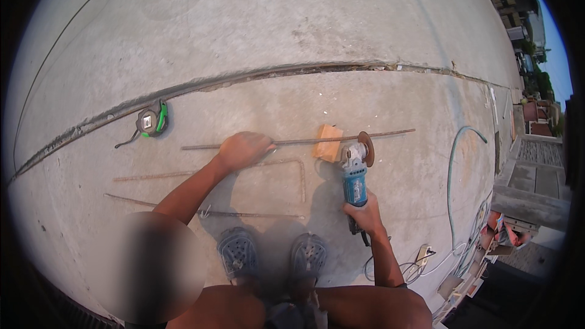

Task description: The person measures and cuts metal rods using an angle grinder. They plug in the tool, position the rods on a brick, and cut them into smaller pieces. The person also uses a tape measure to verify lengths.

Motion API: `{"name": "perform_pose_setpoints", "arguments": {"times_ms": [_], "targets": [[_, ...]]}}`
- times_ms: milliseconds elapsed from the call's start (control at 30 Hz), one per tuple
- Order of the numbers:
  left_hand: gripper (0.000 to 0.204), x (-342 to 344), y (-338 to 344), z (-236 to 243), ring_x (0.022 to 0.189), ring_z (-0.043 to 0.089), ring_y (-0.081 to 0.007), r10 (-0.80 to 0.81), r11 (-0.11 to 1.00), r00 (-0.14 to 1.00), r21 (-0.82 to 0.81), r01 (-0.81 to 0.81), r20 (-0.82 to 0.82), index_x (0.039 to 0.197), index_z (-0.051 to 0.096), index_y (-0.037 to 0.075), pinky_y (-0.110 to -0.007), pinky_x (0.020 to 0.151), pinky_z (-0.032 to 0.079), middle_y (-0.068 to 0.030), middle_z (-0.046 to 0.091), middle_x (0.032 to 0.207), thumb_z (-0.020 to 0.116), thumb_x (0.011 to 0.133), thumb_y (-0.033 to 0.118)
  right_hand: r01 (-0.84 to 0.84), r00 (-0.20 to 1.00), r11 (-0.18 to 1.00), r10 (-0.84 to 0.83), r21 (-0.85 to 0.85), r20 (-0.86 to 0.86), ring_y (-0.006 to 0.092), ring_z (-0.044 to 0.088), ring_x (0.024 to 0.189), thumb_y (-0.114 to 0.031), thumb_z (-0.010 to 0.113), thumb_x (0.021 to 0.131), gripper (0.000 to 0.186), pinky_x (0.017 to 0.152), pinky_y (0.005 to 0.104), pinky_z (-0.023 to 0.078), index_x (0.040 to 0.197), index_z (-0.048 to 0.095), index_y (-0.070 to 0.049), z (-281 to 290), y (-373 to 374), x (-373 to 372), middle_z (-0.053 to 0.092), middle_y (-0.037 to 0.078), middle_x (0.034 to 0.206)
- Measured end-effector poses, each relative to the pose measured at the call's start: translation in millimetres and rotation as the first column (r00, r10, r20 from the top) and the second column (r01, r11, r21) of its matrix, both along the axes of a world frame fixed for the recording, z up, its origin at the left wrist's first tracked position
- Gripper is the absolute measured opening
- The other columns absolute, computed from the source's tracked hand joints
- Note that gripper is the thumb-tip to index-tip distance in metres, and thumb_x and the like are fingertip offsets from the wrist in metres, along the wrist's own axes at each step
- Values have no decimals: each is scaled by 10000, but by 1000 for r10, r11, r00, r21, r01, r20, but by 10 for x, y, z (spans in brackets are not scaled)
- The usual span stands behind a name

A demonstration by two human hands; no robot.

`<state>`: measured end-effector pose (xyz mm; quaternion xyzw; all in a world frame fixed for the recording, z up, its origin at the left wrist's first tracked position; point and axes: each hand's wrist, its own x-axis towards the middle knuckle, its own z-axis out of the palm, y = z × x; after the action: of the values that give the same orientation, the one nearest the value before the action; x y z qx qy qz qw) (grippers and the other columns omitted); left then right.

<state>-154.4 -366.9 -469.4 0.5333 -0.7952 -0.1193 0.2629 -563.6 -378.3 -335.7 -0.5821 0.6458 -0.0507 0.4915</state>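
On outdoor concrete (390,18), the left hand (242,151) clasps a rod (298,142) crossing a block (329,151), twelve o'clock from the shoes (238,253); the right hand (365,212) grips a grinder (354,187) toward two. Beyond, a joint (286,71) crosses; a hose (451,170) curves farther out.

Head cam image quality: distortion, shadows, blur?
Head view: fisheye bows the slab joint, corners black; head view: shadows lie on the concrete just beyond the clogs; head view: round blurred patch at lower left, overlapping the left arm; angle grinder fairly clear.
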Motion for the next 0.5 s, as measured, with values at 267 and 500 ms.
{"name": "perform_pose_setpoints", "arguments": {"times_ms": [267, 500], "targets": [[229, 3, 9, -42, 762, 769, -279, 9, 1000, 1000, -3, -9, -16, 949, 699, 103, -390, 652, 617, -72, 778, 887, 766, 1029, 306, 11, 999, 1000, -11, 10, -33, 178, 687, 849, -148, 836, 770, 437, 833, 353, 576, 1154, 694, 6, -27, -18, -2, 729, 77, 941], [214, -11, -16, -39, 768, 766, -281, -2, 1000, 1000, 2, 2, -20, 956, 705, 104, -390, 660, 620, -69, 769, 878, 767, 1030, 296, 16, 999, 1000, -15, 18, -39, 184, 685, 854, -153, 832, 776, 426, 838, 356, 575, 1148, 699, 7, 20, -52, 21, 729, 77, 942]]}}
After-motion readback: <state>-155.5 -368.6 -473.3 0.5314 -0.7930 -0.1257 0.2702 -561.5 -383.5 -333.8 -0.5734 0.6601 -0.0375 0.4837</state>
